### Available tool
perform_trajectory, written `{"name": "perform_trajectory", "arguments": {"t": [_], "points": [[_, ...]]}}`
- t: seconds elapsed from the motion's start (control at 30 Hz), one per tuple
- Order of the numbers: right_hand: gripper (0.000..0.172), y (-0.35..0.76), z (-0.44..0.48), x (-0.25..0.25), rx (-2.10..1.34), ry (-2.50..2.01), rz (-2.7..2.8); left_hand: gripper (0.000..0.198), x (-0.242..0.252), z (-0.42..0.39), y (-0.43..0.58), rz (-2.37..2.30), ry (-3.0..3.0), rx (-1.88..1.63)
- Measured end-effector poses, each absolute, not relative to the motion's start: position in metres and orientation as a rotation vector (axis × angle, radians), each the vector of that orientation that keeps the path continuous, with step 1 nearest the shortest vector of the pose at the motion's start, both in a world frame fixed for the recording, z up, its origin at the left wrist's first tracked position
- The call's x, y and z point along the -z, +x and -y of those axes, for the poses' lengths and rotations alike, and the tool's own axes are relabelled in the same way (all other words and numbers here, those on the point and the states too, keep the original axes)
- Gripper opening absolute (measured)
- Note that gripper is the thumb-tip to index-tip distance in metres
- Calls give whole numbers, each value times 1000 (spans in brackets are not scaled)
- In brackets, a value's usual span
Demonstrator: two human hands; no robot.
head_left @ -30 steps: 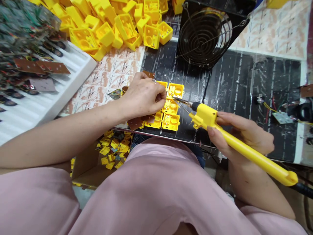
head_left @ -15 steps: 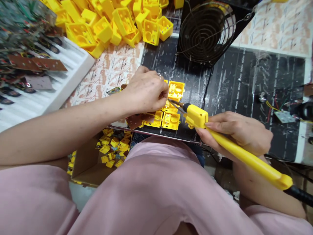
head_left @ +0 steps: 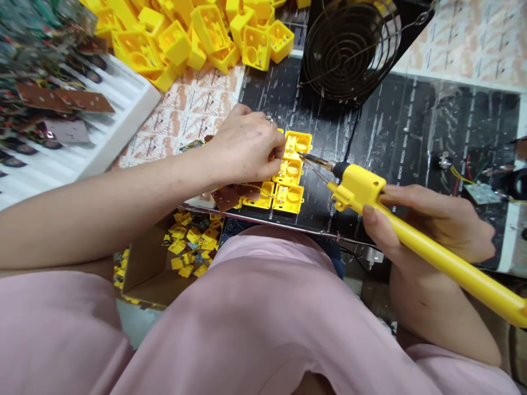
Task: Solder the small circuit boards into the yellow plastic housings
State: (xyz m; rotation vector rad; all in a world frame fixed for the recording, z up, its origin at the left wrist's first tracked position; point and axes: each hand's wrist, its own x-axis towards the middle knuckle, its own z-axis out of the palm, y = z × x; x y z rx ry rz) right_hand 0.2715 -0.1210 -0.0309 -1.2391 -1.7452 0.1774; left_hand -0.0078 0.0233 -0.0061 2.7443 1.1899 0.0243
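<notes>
My left hand [head_left: 247, 145] is closed in a pinch over a cluster of small yellow plastic housings [head_left: 290, 181] on the black mat [head_left: 395, 142]; what its fingertips hold is hidden. A brown circuit board [head_left: 230, 195] lies under the hand's heel. My right hand [head_left: 428, 219] grips a yellow soldering iron [head_left: 411, 236]. Its metal tip [head_left: 315, 160] points left and ends just beside the top housing [head_left: 300, 145], near my left fingertips.
A heap of yellow housings [head_left: 197, 33] lies at the back. A white tray [head_left: 119, 131] with circuit boards and wires sits at the left. A black wire-guard fan [head_left: 349, 49] stands behind the mat. A cardboard box [head_left: 144, 274] of yellow parts sits below the table edge.
The soldering iron tip has pulled back to the right and up, from the middle housing to beside the top one. My left hand shifted slightly upward.
</notes>
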Motion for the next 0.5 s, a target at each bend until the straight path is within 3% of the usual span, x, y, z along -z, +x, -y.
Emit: {"name": "perform_trajectory", "arguments": {"t": [0.1,0.17,0.27,0.5], "points": [[55,269,124,35,-83,-1208,1685,30,-5,-9,-12,-1166,2820,-117],[63,270,126,38,-65,-1157,1667,35,-11,6,-18,-1026,2868,-216],[62,272,129,41,-44,-1167,1648,39,-9,28,-25,-854,2907,-257],[64,274,146,34,-155,-1224,1639,31,5,43,-18,-1035,2806,-78]]}}
